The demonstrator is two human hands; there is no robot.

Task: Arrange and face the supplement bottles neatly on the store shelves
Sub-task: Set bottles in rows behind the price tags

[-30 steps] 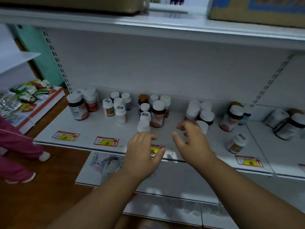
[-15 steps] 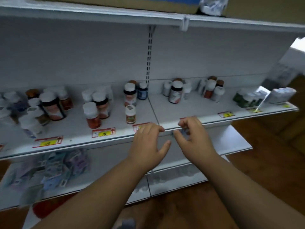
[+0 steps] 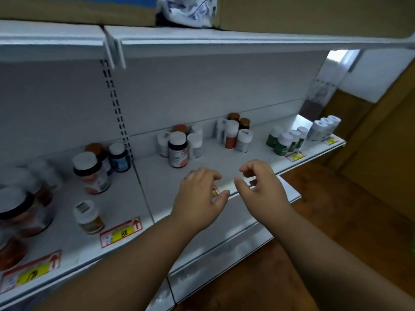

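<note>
Supplement bottles stand in loose groups on the white shelf. A dark bottle with a white cap fronts a small cluster just beyond my hands. Further right are a mixed group with a red-brown bottle, several green bottles and white bottles at the shelf's end. In the left bay stand an orange-labelled jar, a blue bottle and a small bottle. My left hand and my right hand hover over the shelf's front edge, fingers loosely curled, holding nothing.
Cardboard boxes sit on the upper shelf. Price tags line the front edge. A lower shelf juts out beneath. Wooden floor lies to the right. Large blurred jars stand at the far left.
The view has swung right along the shelf to the end bay. Both hands stay together in front of me, empty, now over the right bay's front edge.
</note>
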